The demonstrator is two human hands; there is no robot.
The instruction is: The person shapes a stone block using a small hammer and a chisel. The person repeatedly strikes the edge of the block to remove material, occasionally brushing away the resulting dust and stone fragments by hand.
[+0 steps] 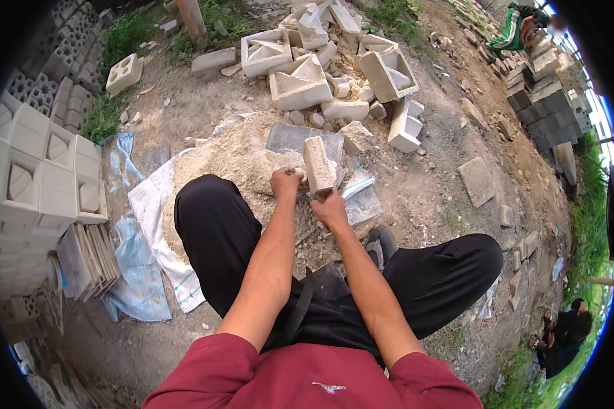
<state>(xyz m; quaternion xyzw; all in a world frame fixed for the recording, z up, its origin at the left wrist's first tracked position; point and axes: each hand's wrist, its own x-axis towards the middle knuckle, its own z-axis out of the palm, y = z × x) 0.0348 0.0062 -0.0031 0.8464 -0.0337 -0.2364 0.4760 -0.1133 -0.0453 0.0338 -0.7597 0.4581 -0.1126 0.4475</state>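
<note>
A pale, rough slab of concrete (318, 164) stands on end between the two hands, its lower end down near the crumbly heap of sandy rubble (239, 163) so that the ground, not the arms, seems to bear its weight. The right hand (330, 208) grips it from below and behind, fingers clamped on its lower edge, which keeps it upright and tilted a little away from the body. The left hand (284, 183) is curled into a fist just beside the slab's left side; its fingers are together around what looks like a thin dark tool, though that is too small to tell for sure. The person sits low with knees in black trousers (218, 232) spread wide, so the heap lies between the legs within easy reach. A grey flat slab (290, 138) lies just behind, and white sheeting (153, 211) lies under the heap, probably to catch the loose material. Broken hollow blocks (300, 82) are piled beyond; whole patterned blocks (41, 170) are stacked neatly at the left, apart from the waste.
</note>
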